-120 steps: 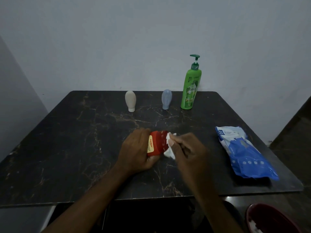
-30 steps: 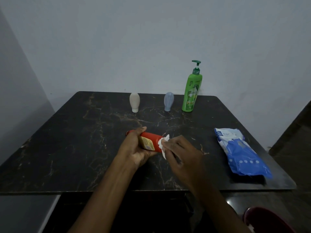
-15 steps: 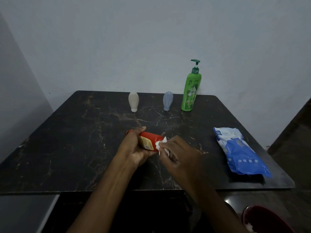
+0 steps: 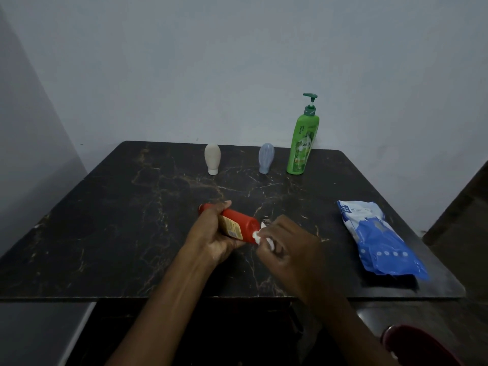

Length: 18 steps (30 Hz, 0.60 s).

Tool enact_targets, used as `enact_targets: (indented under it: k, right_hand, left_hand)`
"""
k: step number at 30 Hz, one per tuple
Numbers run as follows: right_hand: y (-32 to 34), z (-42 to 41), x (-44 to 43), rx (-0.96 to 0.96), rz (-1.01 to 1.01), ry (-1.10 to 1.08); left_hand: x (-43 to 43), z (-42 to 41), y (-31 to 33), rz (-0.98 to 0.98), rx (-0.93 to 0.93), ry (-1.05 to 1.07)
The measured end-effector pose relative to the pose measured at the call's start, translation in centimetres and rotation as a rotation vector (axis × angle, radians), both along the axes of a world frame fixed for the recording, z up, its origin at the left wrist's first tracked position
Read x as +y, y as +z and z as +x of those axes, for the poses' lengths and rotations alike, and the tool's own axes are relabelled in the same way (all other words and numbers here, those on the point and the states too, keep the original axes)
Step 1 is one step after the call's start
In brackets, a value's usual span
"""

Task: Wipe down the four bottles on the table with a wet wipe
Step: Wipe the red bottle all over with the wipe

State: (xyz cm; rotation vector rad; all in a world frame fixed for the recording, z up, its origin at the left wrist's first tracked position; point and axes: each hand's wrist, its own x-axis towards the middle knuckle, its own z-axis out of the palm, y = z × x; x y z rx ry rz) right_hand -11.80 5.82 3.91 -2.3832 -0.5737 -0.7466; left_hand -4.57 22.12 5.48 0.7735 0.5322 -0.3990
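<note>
Left hand (image 4: 211, 239) is wrapped around the red bottle (image 4: 241, 224), lying sideways over the middle of the worktop (image 4: 105, 233). Right hand (image 4: 287, 247) pinches the wet wipe (image 4: 257, 235) against its near end. The beige bottle (image 4: 212, 158), blue bottle (image 4: 266, 157) and green pump bottle (image 4: 302, 143) stand at the back.

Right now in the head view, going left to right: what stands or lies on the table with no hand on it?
beige bottle → blue-grey bottle → green pump bottle → blue wipes pack. The red bottle being wiped overlaps the first two sideways, so it is left out.
</note>
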Motion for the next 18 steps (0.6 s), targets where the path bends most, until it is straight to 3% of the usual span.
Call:
enact_targets:
  k: [5,11,18]
  right_hand:
    - [0.8,0.3,-0.2,-0.099,0.128,0.005]
    - [-0.3,0.3,0.1,-0.060,0.012,-0.020]
    - [-0.6,0.8,-0.2,-0.087,0.077,-0.010]
  left_hand:
    - [-0.2,0.0,0.2,0.019,-0.008,0.009]
    - [-0.2,-0.1,0.3,0.036,0.007,-0.003]
    - [-0.6,-0.2,0.4,0.044,0.005,0.012]
